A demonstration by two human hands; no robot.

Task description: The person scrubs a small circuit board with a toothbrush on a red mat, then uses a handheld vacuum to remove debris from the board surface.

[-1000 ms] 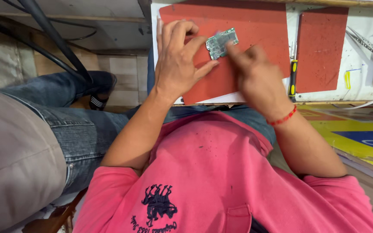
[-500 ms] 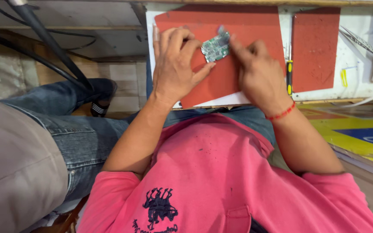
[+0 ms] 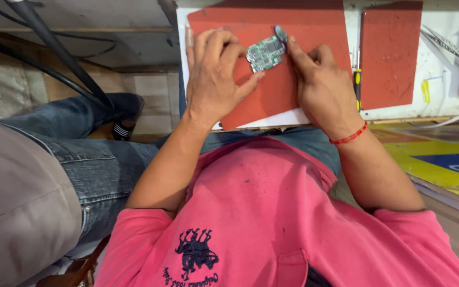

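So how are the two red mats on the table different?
The big red mat lies under both hands and the small green circuit board; the smaller red mat to its right has nothing on it. The big one is wider and sits askew on the white table; the smaller one is narrower, upright and lies straighter. A yellow-handled screwdriver lies between them. Both are the same flat brick red.
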